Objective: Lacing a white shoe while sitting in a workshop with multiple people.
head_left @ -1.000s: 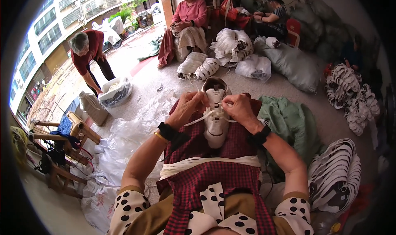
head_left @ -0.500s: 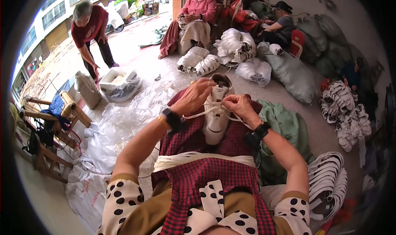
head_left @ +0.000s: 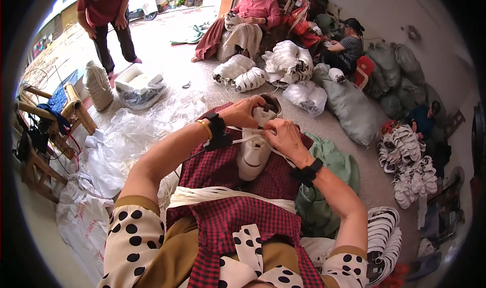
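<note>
The shoe (head_left: 252, 160) lay near the apron's (head_left: 205, 164) far edge, toe toward you, probably keeping its lace (head_left: 277, 153) reachable. Your right hand (head_left: 288, 140) pinched that lace; your left (head_left: 239, 113), half-curled beside the tongue (head_left: 264, 117), had an unclear grip.

No lettering is clear enough to read. Red printed characters run at a slant across the crumpled white plastic sack (head_left: 73, 237) at lower left (creases break up the strokes). A pale printed mark sits on the chest of a standing person's maroon shirt (head_left: 104, 9), blurred. The tongue (head_left: 264, 117) of the white shoe (head_left: 251, 159) carries tiny dark print, too small to make out.
</note>
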Demonstrator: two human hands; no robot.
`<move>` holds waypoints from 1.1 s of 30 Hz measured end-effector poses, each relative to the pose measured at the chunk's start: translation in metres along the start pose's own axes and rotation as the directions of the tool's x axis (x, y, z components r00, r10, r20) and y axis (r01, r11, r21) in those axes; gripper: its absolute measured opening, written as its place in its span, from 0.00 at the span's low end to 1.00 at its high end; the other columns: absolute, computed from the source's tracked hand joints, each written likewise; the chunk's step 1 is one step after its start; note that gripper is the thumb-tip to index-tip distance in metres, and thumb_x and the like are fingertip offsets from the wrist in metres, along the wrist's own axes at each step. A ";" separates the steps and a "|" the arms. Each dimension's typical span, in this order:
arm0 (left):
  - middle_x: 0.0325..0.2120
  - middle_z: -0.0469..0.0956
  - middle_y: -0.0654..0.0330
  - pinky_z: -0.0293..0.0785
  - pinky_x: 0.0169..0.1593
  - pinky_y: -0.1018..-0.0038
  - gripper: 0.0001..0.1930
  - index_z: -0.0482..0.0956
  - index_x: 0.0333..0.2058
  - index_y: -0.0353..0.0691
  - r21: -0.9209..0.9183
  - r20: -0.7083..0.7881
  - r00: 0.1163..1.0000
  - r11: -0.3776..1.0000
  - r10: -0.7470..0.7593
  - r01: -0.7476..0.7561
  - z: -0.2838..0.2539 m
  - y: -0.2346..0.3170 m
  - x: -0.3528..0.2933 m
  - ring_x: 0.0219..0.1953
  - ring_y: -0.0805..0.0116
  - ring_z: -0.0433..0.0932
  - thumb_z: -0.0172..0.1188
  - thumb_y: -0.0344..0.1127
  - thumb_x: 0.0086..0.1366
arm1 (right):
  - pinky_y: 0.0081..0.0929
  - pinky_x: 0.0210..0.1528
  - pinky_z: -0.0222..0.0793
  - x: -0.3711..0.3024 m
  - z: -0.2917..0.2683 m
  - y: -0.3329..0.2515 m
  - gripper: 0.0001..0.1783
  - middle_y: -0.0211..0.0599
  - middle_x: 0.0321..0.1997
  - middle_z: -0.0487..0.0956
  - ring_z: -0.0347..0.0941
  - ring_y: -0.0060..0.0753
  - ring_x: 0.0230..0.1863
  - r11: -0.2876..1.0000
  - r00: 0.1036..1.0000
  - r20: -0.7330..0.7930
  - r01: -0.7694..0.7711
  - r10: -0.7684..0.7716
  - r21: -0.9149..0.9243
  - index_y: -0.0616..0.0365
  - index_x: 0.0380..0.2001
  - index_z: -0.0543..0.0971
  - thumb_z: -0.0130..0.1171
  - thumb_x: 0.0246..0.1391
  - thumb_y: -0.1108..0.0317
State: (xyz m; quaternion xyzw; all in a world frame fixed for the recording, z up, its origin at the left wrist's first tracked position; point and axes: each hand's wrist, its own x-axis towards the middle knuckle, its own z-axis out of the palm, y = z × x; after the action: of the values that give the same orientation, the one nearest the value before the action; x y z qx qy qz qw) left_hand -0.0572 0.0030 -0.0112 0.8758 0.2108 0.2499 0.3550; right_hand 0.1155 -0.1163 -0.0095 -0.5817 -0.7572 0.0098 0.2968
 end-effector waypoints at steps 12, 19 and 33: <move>0.31 0.82 0.53 0.78 0.33 0.72 0.25 0.78 0.43 0.31 0.173 0.211 0.966 0.978 -0.150 0.115 -0.019 0.011 0.016 0.31 0.66 0.81 0.67 0.33 0.44 | 0.46 0.36 0.74 0.002 0.007 -0.008 0.06 0.45 0.32 0.79 0.78 0.54 0.35 0.924 0.996 0.087 0.045 -0.013 -0.381 0.57 0.32 0.79 0.59 0.50 0.70; 0.30 0.83 0.57 0.76 0.36 0.72 0.22 0.82 0.42 0.38 -0.054 0.367 0.913 0.975 -0.179 0.214 -0.021 -0.020 0.024 0.32 0.67 0.81 0.68 0.37 0.46 | 0.46 0.37 0.73 -0.005 0.016 -0.001 0.05 0.48 0.32 0.78 0.77 0.55 0.34 0.984 0.999 -0.031 -0.014 0.009 -0.179 0.62 0.29 0.78 0.57 0.50 0.72; 0.30 0.84 0.58 0.75 0.37 0.70 0.24 0.83 0.41 0.39 0.247 0.405 0.869 0.949 -0.283 0.194 -0.017 -0.006 0.032 0.32 0.68 0.80 0.71 0.38 0.42 | 0.39 0.38 0.74 -0.013 0.024 -0.006 0.10 0.51 0.30 0.81 0.81 0.48 0.36 0.875 0.931 0.038 -0.355 0.363 0.331 0.67 0.34 0.78 0.61 0.48 0.73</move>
State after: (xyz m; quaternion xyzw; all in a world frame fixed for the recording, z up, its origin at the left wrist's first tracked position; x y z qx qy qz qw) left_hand -0.0430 0.0329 0.0040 0.9074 0.2566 -0.0205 0.3322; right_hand 0.1014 -0.1217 -0.0325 -0.6538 -0.6197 0.1846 0.3930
